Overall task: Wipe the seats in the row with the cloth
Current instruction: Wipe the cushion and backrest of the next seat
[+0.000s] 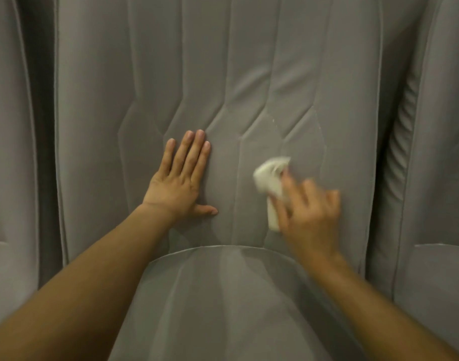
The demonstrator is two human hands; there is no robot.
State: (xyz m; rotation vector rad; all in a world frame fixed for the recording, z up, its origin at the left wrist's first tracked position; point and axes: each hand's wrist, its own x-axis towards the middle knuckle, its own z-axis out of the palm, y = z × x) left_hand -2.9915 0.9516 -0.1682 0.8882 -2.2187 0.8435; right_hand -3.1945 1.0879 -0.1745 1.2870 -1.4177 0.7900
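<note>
A grey padded seat fills the view: its stitched backrest [218, 74] stands upright and its seat cushion [218, 303] lies below. My left hand [180, 178] lies flat on the lower backrest, fingers straight and pointing up, thumb out to the right. My right hand [310, 212] is motion-blurred and holds a small white cloth [271, 181] against the backrest, to the right of the left hand. Part of the cloth is hidden under the fingers.
A neighbouring grey seat [9, 152] stands at the left, past a dark gap [44, 152]. Another grey seat [442, 152] stands at the right, with a ribbed side panel [402, 131] between it and the middle seat.
</note>
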